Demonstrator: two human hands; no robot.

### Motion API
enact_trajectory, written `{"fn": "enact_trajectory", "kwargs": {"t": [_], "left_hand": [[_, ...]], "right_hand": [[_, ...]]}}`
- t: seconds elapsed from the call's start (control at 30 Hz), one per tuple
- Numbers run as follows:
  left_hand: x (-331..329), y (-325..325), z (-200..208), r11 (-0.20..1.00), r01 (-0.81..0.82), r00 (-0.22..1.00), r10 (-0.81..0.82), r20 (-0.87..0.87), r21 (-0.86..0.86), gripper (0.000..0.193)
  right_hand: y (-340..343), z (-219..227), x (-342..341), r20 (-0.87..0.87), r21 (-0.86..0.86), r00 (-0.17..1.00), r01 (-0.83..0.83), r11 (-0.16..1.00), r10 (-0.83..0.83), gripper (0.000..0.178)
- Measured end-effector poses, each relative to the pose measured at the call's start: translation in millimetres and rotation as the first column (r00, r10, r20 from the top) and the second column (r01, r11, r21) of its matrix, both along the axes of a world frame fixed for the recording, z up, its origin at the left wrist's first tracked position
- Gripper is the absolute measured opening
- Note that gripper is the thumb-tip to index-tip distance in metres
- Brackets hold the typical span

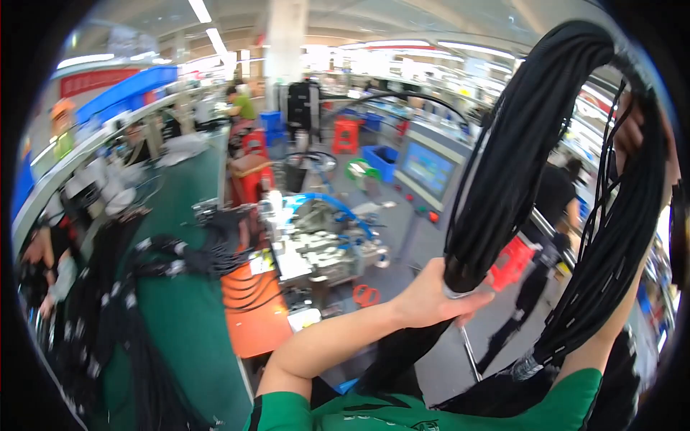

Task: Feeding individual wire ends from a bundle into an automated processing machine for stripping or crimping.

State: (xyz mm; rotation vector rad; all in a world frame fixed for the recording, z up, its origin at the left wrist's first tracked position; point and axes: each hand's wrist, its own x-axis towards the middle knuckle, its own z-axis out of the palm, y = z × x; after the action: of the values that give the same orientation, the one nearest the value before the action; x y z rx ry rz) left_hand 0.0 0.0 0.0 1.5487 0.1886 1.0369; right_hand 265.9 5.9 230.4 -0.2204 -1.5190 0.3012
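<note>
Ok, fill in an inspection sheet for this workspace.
Surface: green worktop, partly covered; an orange panel adjoins its right edge.
Job's things: thick black cable bundle, raised and bent over in an arch.
Clutter: pale, sheet-like material toward the worktop's far end, too blurred to identify.
Hands: left hand grips the bundle low down; right hand is raised at far right, partly hidden by strands, grip unclear.
Cables: more black cables lie on the worktop; thin ones curve over the orange panel.
Surroundings: lit screen, red stool, blue bin, a person in dark clothing at right.
</note>
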Motion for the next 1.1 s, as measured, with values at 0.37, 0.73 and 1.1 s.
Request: {"fn": "enact_trajectory", "kwargs": {"t": [0.37, 0.73, 1.1], "left_hand": [[-231, -180, 157, 0.345, -0.923, 0.335, 0.938, -0.086, 0.172, 0.037], [-367, -265, 120, -0.476, -0.232, -0.873, 0.487, 0.035, 0.849, 0.060], [-287, -120, -24, -0.139, -0.988, -0.152, 0.964, 0.217, -0.073, 0.032]], "right_hand": [[88, -13, -187, 0.078, -0.431, 0.696, -0.622, 0.653, 0.714, 0.029], [17, -37, -417, -0.153, -0.715, 0.442, -0.667, 0.209, 0.884, 0.022], [-13, -161, -529, 0.308, 0.014, 0.659, -0.724, 0.690, 0.686, 0.066]]}}
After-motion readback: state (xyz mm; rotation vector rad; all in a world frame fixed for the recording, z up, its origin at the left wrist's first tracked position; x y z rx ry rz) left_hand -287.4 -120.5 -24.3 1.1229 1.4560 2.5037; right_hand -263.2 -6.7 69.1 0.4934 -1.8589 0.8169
